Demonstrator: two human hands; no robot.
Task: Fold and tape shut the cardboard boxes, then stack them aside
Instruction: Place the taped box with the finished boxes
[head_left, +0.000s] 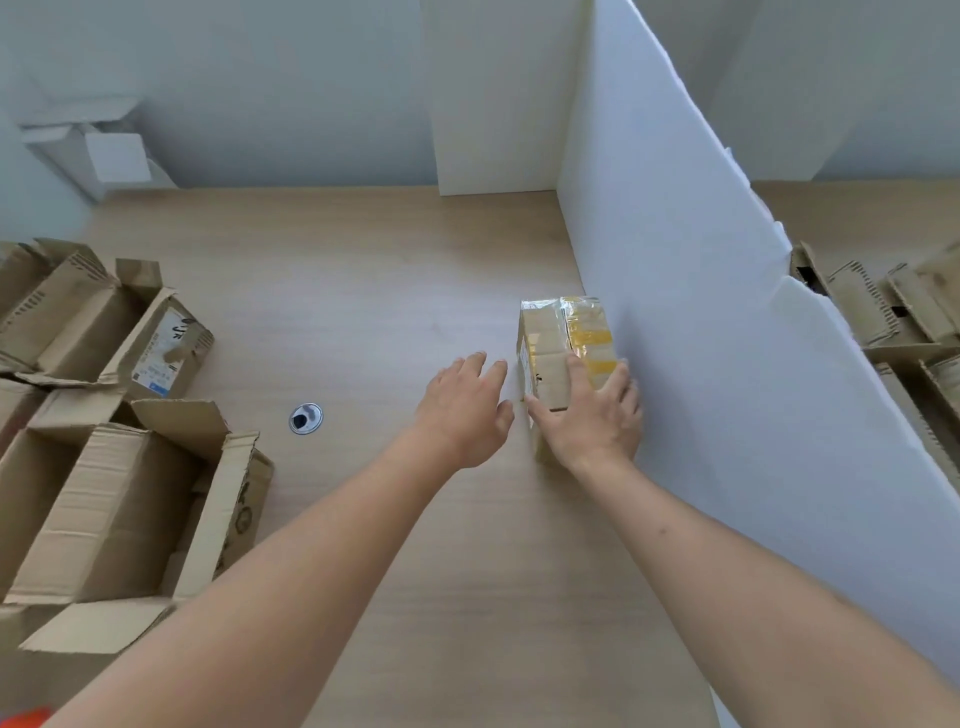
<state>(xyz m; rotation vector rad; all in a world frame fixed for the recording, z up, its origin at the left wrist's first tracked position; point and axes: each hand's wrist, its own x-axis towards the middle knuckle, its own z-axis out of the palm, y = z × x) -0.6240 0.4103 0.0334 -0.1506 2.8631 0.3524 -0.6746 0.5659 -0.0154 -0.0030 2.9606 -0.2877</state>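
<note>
A small closed cardboard box (556, 338) with clear and yellow tape over its top stands on the wooden table (363, 291), right against a white foam partition. My right hand (592, 415) lies on its near end, fingers spread over the top and thumb down the left side. My left hand (467, 405) hovers just left of the box with straight fingers, not touching it. Open cardboard boxes wait at the left: a large one (119, 514) in front and another (93, 322) behind it.
The white foam partition (701, 312) runs diagonally along the right side. Behind it lie several more cardboard boxes (893, 312). A round grommet (305, 418) sits in the tabletop. An orange object (26, 717) peeks in at the bottom left corner.
</note>
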